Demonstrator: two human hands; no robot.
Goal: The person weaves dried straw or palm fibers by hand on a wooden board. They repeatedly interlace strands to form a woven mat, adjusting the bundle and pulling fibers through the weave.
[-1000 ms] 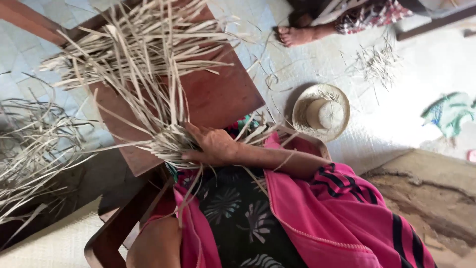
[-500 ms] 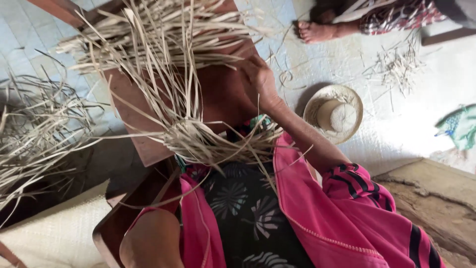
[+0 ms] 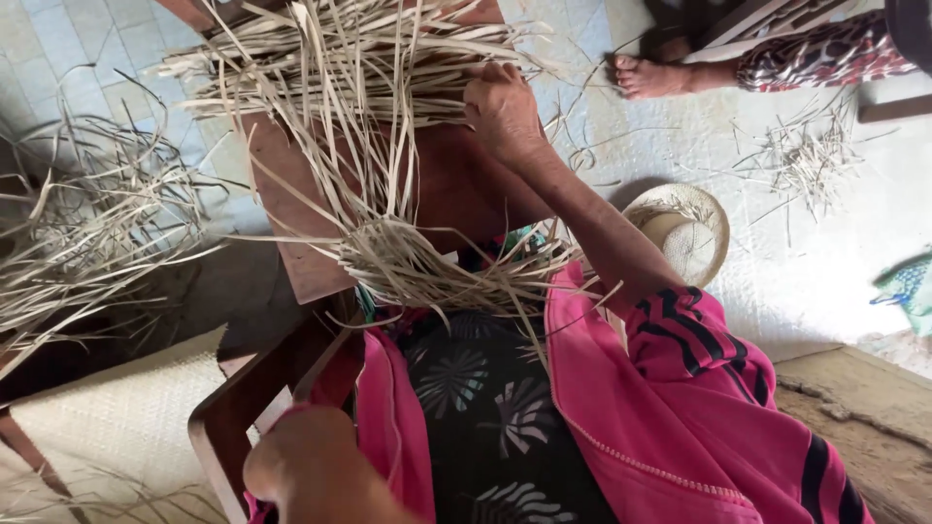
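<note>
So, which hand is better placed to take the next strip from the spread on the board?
Probably the right. The right hand rests on the pale strips fanned over the wooden board, arm stretched forward. The left hand is out of view, so it seems farther away.

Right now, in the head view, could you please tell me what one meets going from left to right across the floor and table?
Loose straw pile → fanned strips on the wooden table → right hand → straw hat → scattered straw scraps.
</note>
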